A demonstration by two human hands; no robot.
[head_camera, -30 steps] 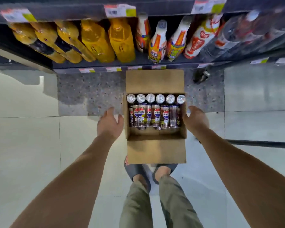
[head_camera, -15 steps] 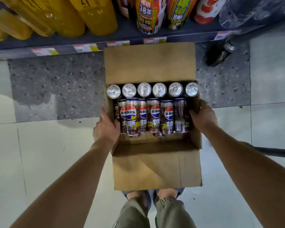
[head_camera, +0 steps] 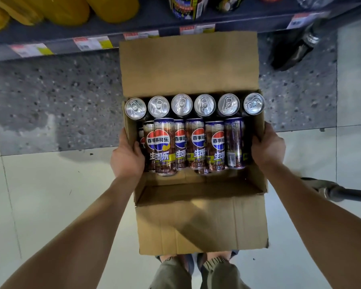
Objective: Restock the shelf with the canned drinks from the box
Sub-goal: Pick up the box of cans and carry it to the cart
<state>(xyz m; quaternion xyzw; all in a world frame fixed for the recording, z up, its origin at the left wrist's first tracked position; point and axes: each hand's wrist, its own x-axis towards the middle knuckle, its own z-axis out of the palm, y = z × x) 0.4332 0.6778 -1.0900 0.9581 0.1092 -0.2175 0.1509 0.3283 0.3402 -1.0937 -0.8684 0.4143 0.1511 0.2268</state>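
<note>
Head view: left hand (head_camera: 127, 156) and right hand (head_camera: 268, 148) clamp the side walls of the open box (head_camera: 200, 226), cans (head_camera: 193, 142) inside, presumably steadying it below the shelf (head_camera: 56, 39).

One open box (head_camera: 196, 222) holds six upright cans (head_camera: 204, 104) and about six lying cans (head_camera: 196, 142).

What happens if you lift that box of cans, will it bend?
Probably heavy: the box holds many cans. Its cardboard flaps look soft, so it may sag. The left hand and right hand grip opposite walls, which should steady it.
</note>
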